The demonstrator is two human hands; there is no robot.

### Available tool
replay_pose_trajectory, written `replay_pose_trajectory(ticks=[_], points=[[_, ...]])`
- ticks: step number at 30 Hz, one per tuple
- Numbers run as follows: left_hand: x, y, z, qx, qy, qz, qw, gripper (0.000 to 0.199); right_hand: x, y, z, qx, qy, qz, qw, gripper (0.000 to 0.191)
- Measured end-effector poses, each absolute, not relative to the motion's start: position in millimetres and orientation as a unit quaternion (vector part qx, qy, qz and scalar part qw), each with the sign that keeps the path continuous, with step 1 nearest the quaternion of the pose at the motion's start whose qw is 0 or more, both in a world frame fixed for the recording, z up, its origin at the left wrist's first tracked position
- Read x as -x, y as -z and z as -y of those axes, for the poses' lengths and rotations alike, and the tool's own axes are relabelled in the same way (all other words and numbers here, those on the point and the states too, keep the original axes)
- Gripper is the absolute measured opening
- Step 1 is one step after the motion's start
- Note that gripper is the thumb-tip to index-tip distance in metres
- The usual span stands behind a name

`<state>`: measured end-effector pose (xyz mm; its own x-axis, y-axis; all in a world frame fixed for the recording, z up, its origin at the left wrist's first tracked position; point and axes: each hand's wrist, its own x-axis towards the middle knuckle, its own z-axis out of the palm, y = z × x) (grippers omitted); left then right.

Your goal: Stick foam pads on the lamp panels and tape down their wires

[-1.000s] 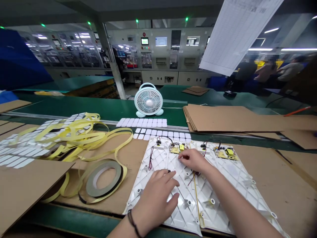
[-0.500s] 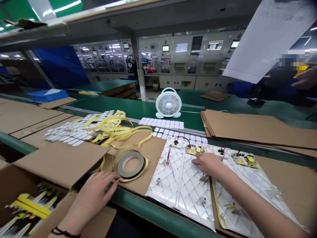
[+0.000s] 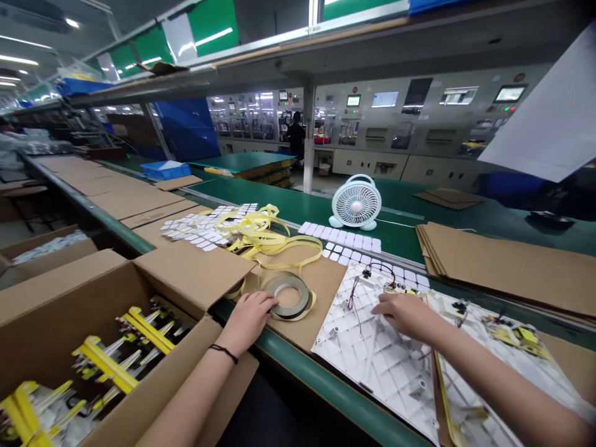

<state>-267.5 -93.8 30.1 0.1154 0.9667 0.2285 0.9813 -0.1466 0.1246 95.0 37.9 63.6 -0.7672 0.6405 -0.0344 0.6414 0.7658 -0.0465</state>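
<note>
A roll of tape (image 3: 305,298), grey-green with a pale core, lies flat on cardboard at the bench's front edge. My left hand (image 3: 249,320) closes its fingertips on the roll's left rim; the thumb is partly hidden. Over a white plastic panel (image 3: 344,366) with a diamond-ribbed inner face, my right hand (image 3: 403,313) is held with its fingers bunched and pointing left. Whatever is between those fingertips is too small to make out. Partly behind that hand sits a small circuit board with yellow parts. To the right, a second white panel (image 3: 493,379) carries a similar circuit board (image 3: 516,335).
Loose yellow strips (image 3: 265,233) and white pads (image 3: 200,230) lie behind the roll. More white pads (image 3: 342,237) line up before a light-blue fan (image 3: 356,205). An open carton (image 3: 56,298) of yellow-and-white parts is at left; cardboard sheets (image 3: 503,261) are stacked at right.
My view has swung left, so more of the carton shows. My left hand has gone from beside the tape roll onto its rim. My right hand's fingers have drawn back slightly over the panel.
</note>
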Motion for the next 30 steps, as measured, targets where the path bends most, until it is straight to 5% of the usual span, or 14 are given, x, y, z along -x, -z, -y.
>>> replay_pose_trajectory(ticks=[4, 11, 16, 20, 24, 30], points=[[263.4, -32.8, 92.8, 0.740, 0.099, 0.664, 0.045, 0.025, -28.3, -64.3, 3.7, -0.308, 0.098, -0.939, -0.118, 0.035], [242.7, -30.5, 92.8, 0.694, 0.043, 0.715, 0.080, 0.016, 63.7, -43.3, 39.0, -0.254, 0.106, -0.960, -0.055, 0.028], [229.7, -23.7, 91.1, 0.617, 0.114, 0.773, 0.094, 0.029, 76.9, -36.5, 27.2, -0.381, 0.090, -0.919, -0.052, 0.052], [234.3, -27.9, 100.2, 0.608, 0.158, 0.773, 0.087, 0.025, 75.3, -38.3, 29.1, -0.385, 0.057, -0.913, -0.126, 0.031], [237.1, -32.3, 106.3, 0.615, 0.213, 0.759, -0.005, 0.015, 74.6, -32.2, 32.4, -0.389, 0.060, -0.903, -0.171, 0.016], [223.6, -33.2, 100.3, 0.596, 0.353, 0.697, -0.184, 0.020, 77.0, -17.7, 35.1, -0.341, 0.100, -0.891, -0.283, 0.021]])
